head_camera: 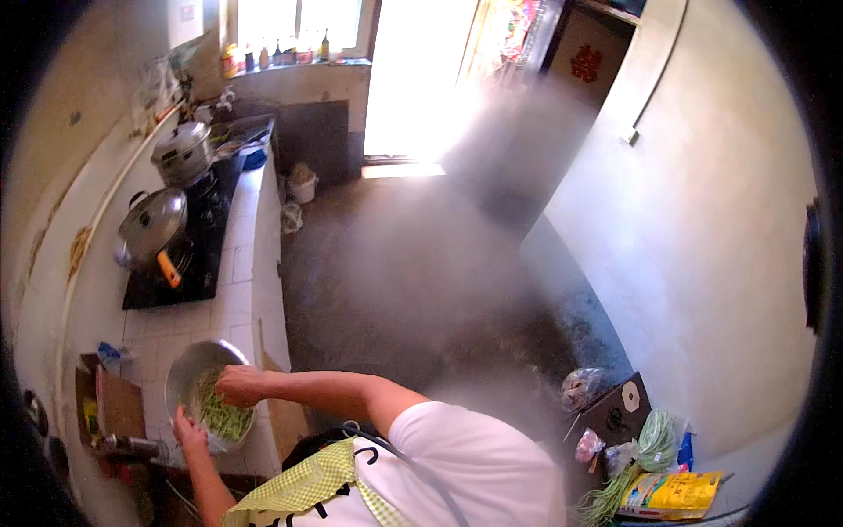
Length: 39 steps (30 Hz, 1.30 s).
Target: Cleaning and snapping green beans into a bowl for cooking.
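A large metal pot (186, 369) stands tilted on the white-tiled counter, with chopped green vegetables (227, 416), probably beans, inside. My left hand (190, 431) grips the pot's near rim. Over the pot's right side, my right hand (240, 385) is closed with its fingers down at the vegetables; whether it holds a utensil or some of the food is hidden.
Beyond the pot is a black gas hob (207, 263) carrying a lidded wok (155, 221) with an orange handle and a lidded aluminium pot (184, 155). A cardboard box (122, 402) stands left. Low at right lie green long beans (609, 494) and a yellow bag (672, 494).
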Tool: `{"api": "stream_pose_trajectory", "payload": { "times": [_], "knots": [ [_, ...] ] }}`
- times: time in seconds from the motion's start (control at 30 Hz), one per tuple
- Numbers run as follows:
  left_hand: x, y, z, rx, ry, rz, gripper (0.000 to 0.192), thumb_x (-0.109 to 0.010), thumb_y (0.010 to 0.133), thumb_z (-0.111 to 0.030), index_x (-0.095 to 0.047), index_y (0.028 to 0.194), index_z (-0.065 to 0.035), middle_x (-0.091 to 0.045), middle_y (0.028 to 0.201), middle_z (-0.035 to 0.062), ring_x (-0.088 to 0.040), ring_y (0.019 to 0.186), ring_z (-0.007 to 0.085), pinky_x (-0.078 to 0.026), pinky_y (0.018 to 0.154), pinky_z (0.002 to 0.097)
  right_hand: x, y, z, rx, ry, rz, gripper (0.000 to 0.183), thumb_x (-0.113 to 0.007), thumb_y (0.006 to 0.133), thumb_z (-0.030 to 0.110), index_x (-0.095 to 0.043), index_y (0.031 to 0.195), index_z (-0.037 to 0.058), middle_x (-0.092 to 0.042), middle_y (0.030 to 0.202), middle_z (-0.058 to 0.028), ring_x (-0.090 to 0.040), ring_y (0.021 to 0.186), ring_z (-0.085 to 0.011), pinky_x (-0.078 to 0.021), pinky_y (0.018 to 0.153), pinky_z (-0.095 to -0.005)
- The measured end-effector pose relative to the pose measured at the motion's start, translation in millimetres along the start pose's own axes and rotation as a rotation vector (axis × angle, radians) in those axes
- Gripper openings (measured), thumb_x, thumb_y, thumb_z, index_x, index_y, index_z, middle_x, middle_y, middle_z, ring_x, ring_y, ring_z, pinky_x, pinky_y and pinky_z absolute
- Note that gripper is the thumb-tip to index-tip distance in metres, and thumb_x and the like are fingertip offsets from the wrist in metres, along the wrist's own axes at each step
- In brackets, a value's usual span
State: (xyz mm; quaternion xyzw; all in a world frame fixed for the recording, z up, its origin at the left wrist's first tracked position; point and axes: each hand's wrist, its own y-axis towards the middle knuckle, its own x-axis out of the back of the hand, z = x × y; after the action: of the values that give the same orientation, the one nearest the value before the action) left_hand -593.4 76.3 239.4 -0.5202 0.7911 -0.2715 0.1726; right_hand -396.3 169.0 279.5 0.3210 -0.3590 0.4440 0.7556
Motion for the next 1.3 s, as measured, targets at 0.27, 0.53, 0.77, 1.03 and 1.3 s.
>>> {"api": "stream_pose_trajectory", "payload": {
  "times": [0.27,0.53,0.77,1.03,1.3],
  "knots": [
    [-22.8,-3.1,16.2,-0.229,-0.642,0.552,0.014,-0.046,0.078,-0.018,-0.045,0.068,-0.0085,-0.042,0.054,-0.0020,-0.027,0.035,0.0065,-0.019,0.031,0.0200,172.8,-228.5,-126.6,-0.296,0.190,-0.437,0.017,-0.051,0.073,0.019,-0.057,0.084,0.0079,-0.057,0.079,-0.0114,-0.057,0.071,-0.0230,-0.0443,0.062,-0.0311],
    [-293.4,-145.0,53.0,-0.060,-0.406,0.775,0.011,-0.044,0.081,-0.020,-0.047,0.075,-0.0106,-0.044,0.055,-0.0036,-0.030,0.033,0.0053,-0.020,0.028,0.0190,335.4,-457.4,-275.2,-0.796,-0.305,-0.658,0.036,-0.052,0.071,0.020,-0.046,0.100,-0.0007,-0.050,0.100,-0.0153,-0.050,0.090,-0.0263,-0.0387,0.078,-0.0343],
    [-490.3,-183.9,110.9,0.035,-0.328,0.915,0.014,-0.041,0.082,-0.023,-0.049,0.077,-0.0116,-0.046,0.055,-0.0039,-0.030,0.033,0.0043,-0.020,0.027,0.0174,534.9,-635.5,-359.2,-1.184,-1.084,-0.652,0.046,-0.055,0.066,0.023,-0.040,0.101,-0.0014,-0.040,0.102,-0.0136,-0.037,0.099,-0.0273,-0.0363,0.080,-0.0352],
    [-688.3,-334.8,175.8,0.110,-0.187,1.230,0.016,-0.040,0.082,-0.023,-0.050,0.075,-0.0128,-0.047,0.055,-0.0046,-0.033,0.032,0.0050,-0.025,0.028,0.0178,681.7,-808.4,-381.2,-1.727,-1.057,-0.512,0.052,-0.043,0.071,0.018,-0.028,0.117,0.0001,-0.024,0.124,-0.0129,-0.021,0.116,-0.0253,-0.0236,0.091,-0.0425],
    [-784.3,-474.7,206.2,-0.078,-0.061,1.306,0.016,-0.040,0.082,-0.022,-0.050,0.075,-0.0118,-0.049,0.057,-0.0043,-0.038,0.035,0.0058,-0.028,0.030,0.0188,800.6,-934.6,-469.8,-1.658,-1.641,-0.429,0.042,-0.030,0.079,0.015,-0.028,0.120,0.0047,-0.023,0.127,-0.0081,-0.016,0.119,-0.0219,-0.0164,0.094,-0.0429]
  ]
}}
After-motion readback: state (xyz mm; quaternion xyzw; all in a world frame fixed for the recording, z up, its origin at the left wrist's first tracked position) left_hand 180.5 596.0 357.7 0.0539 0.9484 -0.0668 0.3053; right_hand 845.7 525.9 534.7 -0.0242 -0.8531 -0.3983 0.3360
